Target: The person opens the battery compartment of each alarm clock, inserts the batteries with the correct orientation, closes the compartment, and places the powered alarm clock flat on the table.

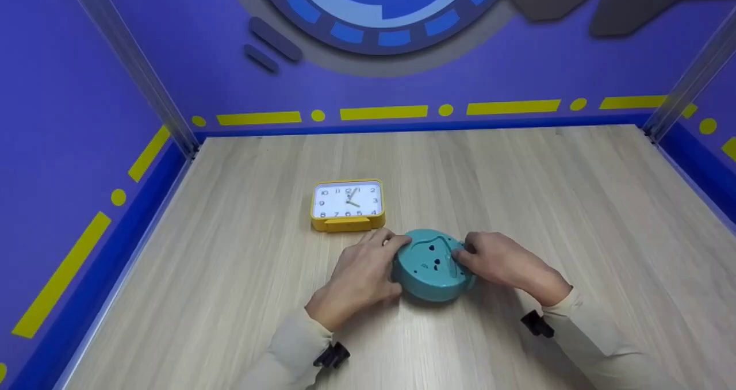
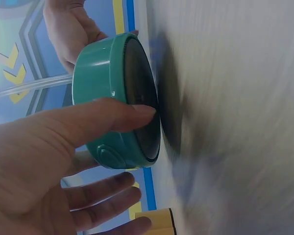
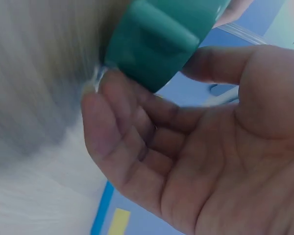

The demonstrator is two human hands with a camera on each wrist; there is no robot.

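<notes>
A round teal clock [image 1: 428, 278] is turned back side up, with several small dark marks and a curved groove on its back. My left hand [image 1: 361, 272] grips its left rim between thumb and fingers. On the opposite rim, my right hand [image 1: 501, 259] pinches the clock, its thumb lying on the back. The left wrist view shows the clock's dark front [image 2: 141, 93] facing down, tilted a little and just off the table, with the left thumb over its edge. Fingers of the right hand curl beneath the teal rim [image 3: 161, 44] in the right wrist view.
A yellow rectangular clock [image 1: 348, 201] lies face up on the wood-grain table [image 1: 241, 252], just beyond my left hand. Blue-purple panels [image 1: 172, 79] with yellow markings wall in the table at the back and both sides.
</notes>
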